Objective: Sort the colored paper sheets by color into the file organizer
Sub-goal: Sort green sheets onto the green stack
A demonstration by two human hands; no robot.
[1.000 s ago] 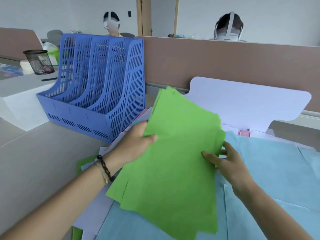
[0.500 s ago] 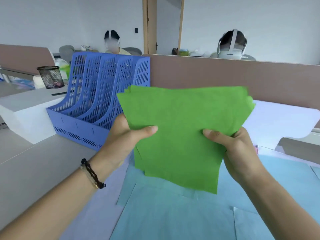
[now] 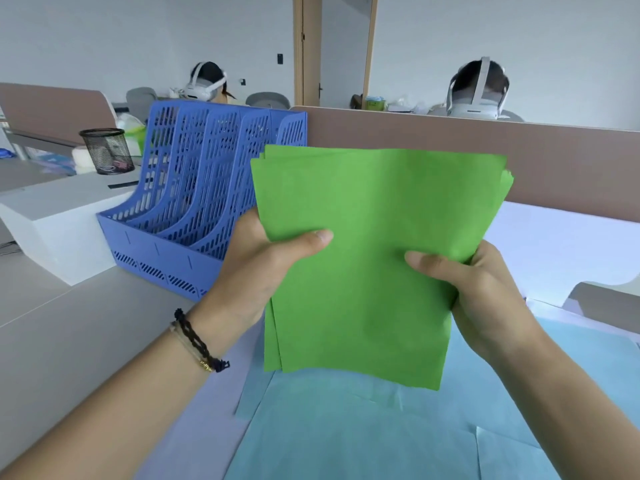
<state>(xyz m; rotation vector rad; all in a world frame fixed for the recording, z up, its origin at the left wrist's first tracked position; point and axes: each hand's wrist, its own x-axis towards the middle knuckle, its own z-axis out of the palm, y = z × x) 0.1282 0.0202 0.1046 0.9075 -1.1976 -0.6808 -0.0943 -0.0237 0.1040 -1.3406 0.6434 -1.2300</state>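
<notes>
A stack of green paper sheets (image 3: 367, 258) stands nearly upright in the air in front of me. My left hand (image 3: 256, 268) grips its left edge, thumb across the front. My right hand (image 3: 481, 299) grips the right edge the same way. The blue file organizer (image 3: 180, 209) stands on the desk to the left, just behind my left hand; its slots show no paper. Light blue sheets (image 3: 363, 434) and pale lilac sheets (image 3: 554, 251) lie flat on the desk under and behind the green stack.
A brown desk divider (image 3: 450, 150) runs behind the papers. A black mesh pen cup (image 3: 107, 150) sits on a white raised block (image 3: 52, 230) to the left of the organizer. Two people wearing headsets sit beyond the divider.
Both hands have raised the green stack from a slant over the desk to nearly upright and squared its edges. The view has tilted upward.
</notes>
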